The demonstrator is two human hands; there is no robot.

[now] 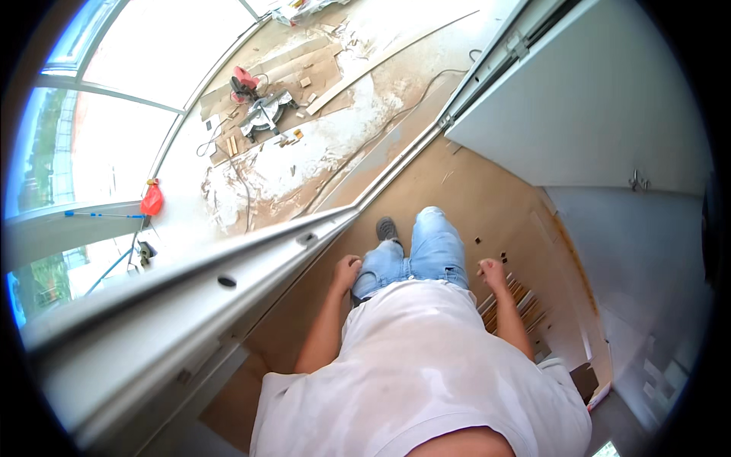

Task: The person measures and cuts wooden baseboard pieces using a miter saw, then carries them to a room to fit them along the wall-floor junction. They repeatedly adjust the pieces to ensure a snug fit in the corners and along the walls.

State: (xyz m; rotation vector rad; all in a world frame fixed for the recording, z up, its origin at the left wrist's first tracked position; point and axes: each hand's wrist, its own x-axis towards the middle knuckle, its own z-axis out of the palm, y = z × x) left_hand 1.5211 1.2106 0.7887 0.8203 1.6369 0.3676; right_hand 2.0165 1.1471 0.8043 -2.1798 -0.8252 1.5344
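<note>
My left hand [346, 273] hangs beside my left thigh, its fingers curled closed. On the other side, my right hand [493, 273] is held out a little from my hip, also with curled fingers. What either hand holds, if anything, is hidden. Blue jeans [438, 247] cover my legs, and one grey shoe [387, 228] shows on the brown floor [426, 175]. To the left of my left hand runs a long white door frame [304, 238]. Thin wooden strips [518, 305] lie on the floor by my right forearm.
Past the frame, a red and grey mitre saw [263, 110] stands among wood offcuts. A long board [381, 65] and a dark cable [365, 145] lie there too. A red bag [152, 199] hangs by the windows. A white door panel [586, 107] rises at the right.
</note>
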